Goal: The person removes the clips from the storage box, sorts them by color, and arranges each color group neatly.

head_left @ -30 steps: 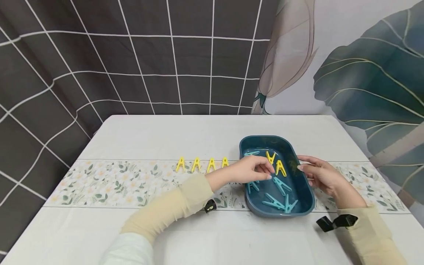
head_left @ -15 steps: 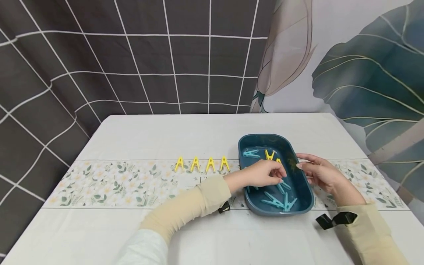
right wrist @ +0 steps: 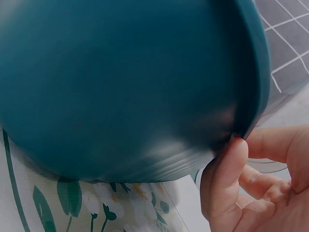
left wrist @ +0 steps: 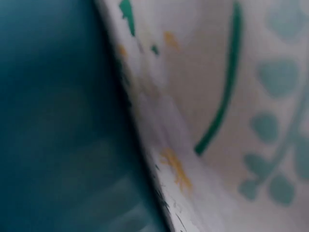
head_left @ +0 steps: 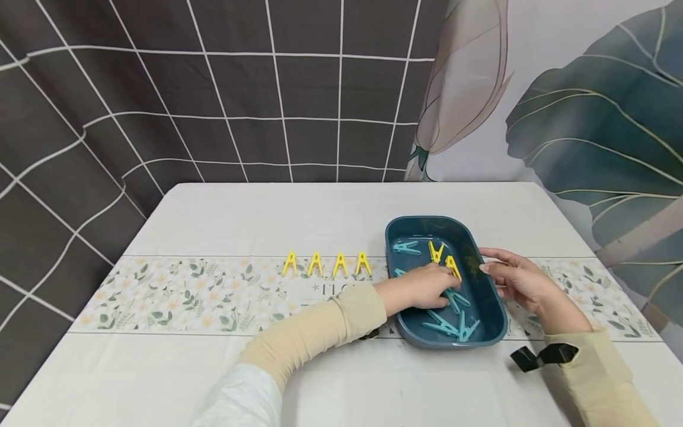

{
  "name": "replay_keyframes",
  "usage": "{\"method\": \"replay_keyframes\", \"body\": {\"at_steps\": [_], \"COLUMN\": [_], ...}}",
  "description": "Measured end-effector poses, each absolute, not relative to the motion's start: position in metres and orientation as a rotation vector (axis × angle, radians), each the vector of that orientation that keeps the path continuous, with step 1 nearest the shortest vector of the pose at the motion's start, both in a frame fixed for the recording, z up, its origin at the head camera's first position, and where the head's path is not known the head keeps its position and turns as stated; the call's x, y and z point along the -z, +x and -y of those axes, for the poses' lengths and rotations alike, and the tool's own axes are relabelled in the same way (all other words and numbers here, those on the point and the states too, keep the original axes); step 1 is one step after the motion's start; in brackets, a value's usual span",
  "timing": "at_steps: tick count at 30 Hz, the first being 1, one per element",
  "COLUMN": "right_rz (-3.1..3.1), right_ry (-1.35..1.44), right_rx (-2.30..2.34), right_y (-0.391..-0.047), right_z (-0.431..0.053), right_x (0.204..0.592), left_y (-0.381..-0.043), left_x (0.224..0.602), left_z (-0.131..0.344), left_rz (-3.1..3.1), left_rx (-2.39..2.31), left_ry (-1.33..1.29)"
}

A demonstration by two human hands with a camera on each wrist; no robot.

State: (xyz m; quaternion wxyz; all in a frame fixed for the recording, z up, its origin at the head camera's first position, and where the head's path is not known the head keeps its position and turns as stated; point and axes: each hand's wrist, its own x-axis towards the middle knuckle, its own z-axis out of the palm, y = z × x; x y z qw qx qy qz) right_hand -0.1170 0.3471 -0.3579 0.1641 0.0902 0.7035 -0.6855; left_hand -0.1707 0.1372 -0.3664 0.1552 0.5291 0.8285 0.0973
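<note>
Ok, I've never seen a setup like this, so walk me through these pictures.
No machine here: these are a person's bare hands. The wide pictures come from a camera worn on the head; the other two come from cameras on the wrists, the left one blurry. On the table are a blue tray, holding turquoise clips and two yellow clips, and a row of four yellow clips. The left hand reaches into the tray; whether its fingers grip a clip can't be made out. The right hand touches the tray's outer side.
</note>
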Motion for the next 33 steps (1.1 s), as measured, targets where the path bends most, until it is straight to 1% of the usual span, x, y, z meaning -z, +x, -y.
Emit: {"method": "replay_keyframes", "body": {"at_steps": [5,20,33], "right_rz": [-2.004,-1.959,-1.952], "right_ry": [0.256,0.246,0.269], "right_rx": [1.952,1.994,1.996], "right_y": [-0.117,-0.117,-0.116], "right_z": [-0.349,-0.349,-0.347], "right_x": [0.359,0.360,0.357], "left_y": [-0.167,-0.169,-0.178], "left_x": [0.367,0.368,0.369], "left_z": [-0.140,-0.140,-0.136], "left_rz": [-2.400,-2.434,-2.109], "left_rx": [-0.172,-0.178,-0.762], "left_ry": [1.511,1.537,1.487]}}
